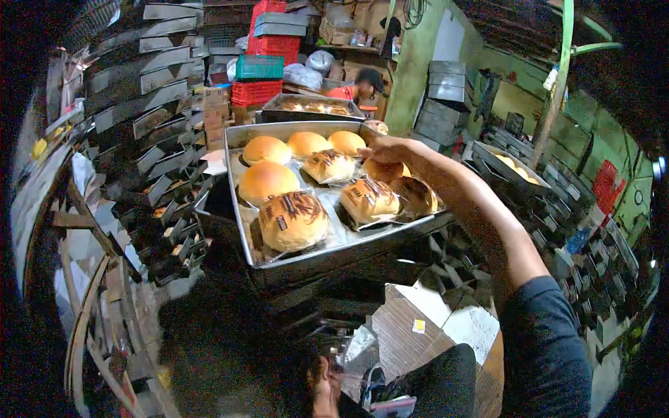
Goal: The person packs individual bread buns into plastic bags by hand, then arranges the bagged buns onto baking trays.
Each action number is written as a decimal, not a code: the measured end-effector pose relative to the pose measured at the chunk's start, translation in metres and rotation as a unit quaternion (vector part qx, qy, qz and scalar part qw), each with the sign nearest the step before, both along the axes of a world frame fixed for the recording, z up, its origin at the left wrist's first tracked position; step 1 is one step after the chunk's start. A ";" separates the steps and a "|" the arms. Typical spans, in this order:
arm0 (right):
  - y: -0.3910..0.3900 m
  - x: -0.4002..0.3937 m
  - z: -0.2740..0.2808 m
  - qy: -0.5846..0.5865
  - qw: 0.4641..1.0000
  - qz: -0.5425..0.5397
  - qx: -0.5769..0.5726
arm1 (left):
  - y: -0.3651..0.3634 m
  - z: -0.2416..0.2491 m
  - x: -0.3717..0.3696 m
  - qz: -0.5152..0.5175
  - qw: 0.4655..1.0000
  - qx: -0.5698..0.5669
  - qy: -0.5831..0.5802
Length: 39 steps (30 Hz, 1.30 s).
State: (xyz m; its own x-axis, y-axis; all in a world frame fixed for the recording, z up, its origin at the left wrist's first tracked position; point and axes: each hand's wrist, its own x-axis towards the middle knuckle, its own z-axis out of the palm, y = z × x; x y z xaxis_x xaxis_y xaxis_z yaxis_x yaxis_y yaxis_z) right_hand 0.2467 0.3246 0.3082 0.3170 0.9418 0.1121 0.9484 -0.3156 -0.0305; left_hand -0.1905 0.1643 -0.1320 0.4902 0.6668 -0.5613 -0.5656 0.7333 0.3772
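Observation:
A metal tray holds glossy round buns, some bare and some in printed clear wrappers. My right hand reaches over the tray's back right part, its fingers pressed together and curled down on a bare bun. Just left of the fingertips sits another bare bun. Toward the front are one wrapped bun and, right of it, a second wrapped bun. Low in the view, my left hand is dim and blurred, fingers curled beside clear plastic; its contents I cannot tell.
Behind the tray stands another tray of buns, with a person in a dark cap beyond it. Stacked crates rise at the back. A further bun tray lies to the right. Cardboard lies below, near my leg.

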 end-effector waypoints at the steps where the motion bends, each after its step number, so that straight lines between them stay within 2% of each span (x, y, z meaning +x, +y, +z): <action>1: 0.009 0.019 -0.006 -0.016 0.999 0.000 0.038 | 0.000 -0.002 -0.004 -0.025 0.999 -0.015 -0.013; 3: -0.006 -0.014 0.030 -0.041 0.999 0.035 0.001 | -0.012 -0.006 -0.010 -0.075 0.995 -0.058 -0.040; 4: -0.022 -0.037 0.047 0.003 0.998 0.021 -0.057 | -0.015 -0.007 -0.018 -0.044 0.986 0.135 -0.084; 5: -0.037 -0.050 0.057 0.046 0.993 0.003 -0.113 | -0.006 -0.005 -0.023 -0.084 0.975 0.089 -0.188; 6: -0.049 -0.016 0.043 0.062 0.996 0.040 -0.043 | -0.006 -0.013 -0.015 -0.075 0.980 0.052 -0.175; 7: -0.069 -0.015 0.045 0.064 0.996 0.026 -0.048 | -0.005 -0.021 -0.010 -0.071 0.985 0.018 -0.157; 8: -0.094 -0.023 0.053 0.133 0.984 0.003 0.116 | -0.003 -0.017 -0.014 -0.023 0.971 -0.031 -0.237; 9: -0.119 -0.033 0.061 0.195 0.940 -0.021 0.279 | 0.001 -0.012 -0.019 0.000 0.956 -0.062 -0.285; 10: -0.148 -0.063 0.069 0.387 0.850 -0.009 0.357 | 0.005 -0.007 -0.026 0.021 0.938 -0.093 -0.333; 11: -0.180 -0.101 0.072 0.559 0.715 0.004 0.420 | 0.004 0.019 -0.033 0.053 0.936 -0.116 -0.327; 13: -0.253 -0.167 0.064 0.615 0.665 0.061 0.419 | 0.004 0.087 -0.048 0.157 0.932 -0.163 -0.282; 14: -0.284 -0.178 0.042 0.627 0.655 0.055 0.419 | 0.010 0.096 -0.055 0.093 0.955 0.029 -0.281; 15: -0.314 -0.188 0.017 0.537 0.778 0.053 0.322 | 0.016 0.104 -0.065 0.021 0.939 0.220 -0.263; 16: -0.341 -0.206 -0.011 0.433 0.874 0.054 0.214 | 0.007 0.145 -0.064 0.048 0.952 0.291 -0.085; 17: -0.352 -0.248 -0.045 0.561 0.799 0.035 0.213 | -0.006 0.183 -0.058 0.068 0.929 0.350 0.101; 19: -0.369 -0.309 -0.099 0.693 0.696 -0.035 0.186 | -0.018 0.196 -0.056 -0.018 0.832 0.506 0.226; 21: -0.391 -0.320 -0.142 0.723 0.675 -0.023 0.142 | -0.029 0.197 -0.060 -0.055 0.797 0.555 0.232; 22: -0.402 -0.325 -0.148 0.759 0.631 -0.036 0.157 | -0.034 0.201 -0.061 -0.033 0.775 0.580 0.248; 23: -0.411 -0.328 -0.155 0.757 0.627 -0.031 0.183 | -0.038 0.206 -0.066 -0.037 0.794 0.557 0.239; 25: -0.426 -0.319 -0.159 0.798 0.579 -0.036 0.164 | -0.042 0.209 -0.080 -0.032 0.833 0.467 0.294; 26: -0.428 -0.319 -0.165 0.814 0.553 -0.047 0.173 | -0.046 0.211 -0.079 -0.019 0.842 0.460 0.279; 27: -0.428 -0.317 -0.167 0.823 0.540 -0.024 0.174 | -0.048 0.212 -0.083 -0.056 0.817 0.479 0.316; 29: -0.427 -0.316 -0.165 0.817 0.548 -0.039 0.174 | -0.060 0.217 -0.082 -0.115 0.853 0.437 0.260; 31: -0.430 -0.310 -0.179 0.814 0.525 -0.067 0.239 | -0.065 0.223 -0.083 -0.135 0.857 0.433 0.244; 33: -0.436 -0.299 -0.185 0.836 0.511 -0.025 0.200 | -0.064 0.224 -0.074 -0.004 0.689 0.617 0.380; 34: -0.437 -0.300 -0.185 0.823 0.539 -0.005 0.182 | -0.067 0.228 -0.077 -0.039 0.660 0.635 0.399; 35: -0.433 -0.305 -0.181 0.808 0.565 0.015 0.164 | -0.069 0.231 -0.071 -0.042 0.650 0.663 0.370; 37: -0.427 -0.320 -0.180 0.806 0.565 0.006 0.178 | -0.064 0.230 -0.071 -0.073 0.701 0.620 0.344; 39: -0.422 -0.327 -0.179 0.733 0.637 0.031 0.237 | -0.058 0.239 -0.067 -0.009 0.741 0.597 0.306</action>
